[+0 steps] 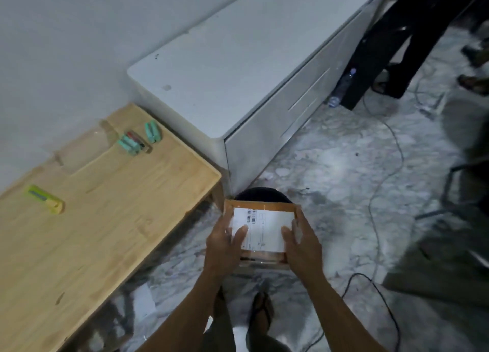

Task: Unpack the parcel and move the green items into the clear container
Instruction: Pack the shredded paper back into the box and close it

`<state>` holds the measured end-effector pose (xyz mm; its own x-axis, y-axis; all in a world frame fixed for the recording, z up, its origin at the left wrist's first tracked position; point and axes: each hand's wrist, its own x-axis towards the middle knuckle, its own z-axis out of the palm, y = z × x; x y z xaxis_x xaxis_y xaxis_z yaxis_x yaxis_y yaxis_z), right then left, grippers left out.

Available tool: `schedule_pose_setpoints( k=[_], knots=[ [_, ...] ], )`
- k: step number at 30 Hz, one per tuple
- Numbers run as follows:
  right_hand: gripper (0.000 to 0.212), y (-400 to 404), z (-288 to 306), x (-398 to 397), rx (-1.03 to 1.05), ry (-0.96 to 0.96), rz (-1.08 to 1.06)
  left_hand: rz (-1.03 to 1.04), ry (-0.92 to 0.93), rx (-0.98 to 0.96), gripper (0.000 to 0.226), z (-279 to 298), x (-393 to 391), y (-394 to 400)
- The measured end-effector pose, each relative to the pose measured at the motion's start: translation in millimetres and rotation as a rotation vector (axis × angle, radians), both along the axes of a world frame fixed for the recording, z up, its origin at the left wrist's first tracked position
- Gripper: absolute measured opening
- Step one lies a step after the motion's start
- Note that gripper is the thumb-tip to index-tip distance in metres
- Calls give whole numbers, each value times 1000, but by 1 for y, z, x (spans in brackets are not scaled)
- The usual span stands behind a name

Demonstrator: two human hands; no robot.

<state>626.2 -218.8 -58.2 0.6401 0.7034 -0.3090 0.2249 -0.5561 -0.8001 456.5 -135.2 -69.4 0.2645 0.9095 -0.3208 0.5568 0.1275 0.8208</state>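
I hold a small brown cardboard parcel [264, 227] with a white shipping label between both hands, above a black round stool [260, 193]. My left hand [225, 246] grips its left side, my right hand [301, 243] its right side. On the wooden table [92, 232] to the left, a clear container [84, 150] lies near the far edge. Beside it are green items: one cluster [128, 144] with a red-and-black piece among it, and another green pair [152, 131] farther right. A yellow-green utility knife [45, 198] rests on the table's left part.
A long white cabinet [238, 74] stands beyond the table along the wall. Cables [381, 182] trail over the marble floor at the right. A person's dark-clothed legs [412, 42] stand at the upper right, near a plastic bottle [341, 87]. A chair base [455, 193] sits far right.
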Motion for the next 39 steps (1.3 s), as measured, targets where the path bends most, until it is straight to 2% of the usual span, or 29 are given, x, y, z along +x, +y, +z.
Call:
schedule_pose_setpoints(
  k=[5, 11, 14, 20, 27, 32, 39],
  knots=[
    [59, 14, -60, 25, -65, 54, -85, -112, 142, -45, 59, -62, 32, 33],
    [59, 43, -133, 50, -219, 24, -30, -238, 247, -96, 60, -125, 61, 67],
    [62, 51, -152, 53, -248, 83, -70, -182, 240, -192, 62, -140, 65, 71],
    [58, 56, -153, 45, -213, 113, -102, -119, 201, -183, 60, -147, 67, 69],
    [60, 56, -109, 36, -194, 194, -87, -151, 186, -141, 57, -99, 65, 54],
    [55, 54, -33, 19, -187, 178, -51, -120, 126, -116, 56, -24, 45, 31],
    [41, 64, 67, -22, -122, 162, 109, 70, 88, -49, 42, 75, 4, 16]
  ],
)
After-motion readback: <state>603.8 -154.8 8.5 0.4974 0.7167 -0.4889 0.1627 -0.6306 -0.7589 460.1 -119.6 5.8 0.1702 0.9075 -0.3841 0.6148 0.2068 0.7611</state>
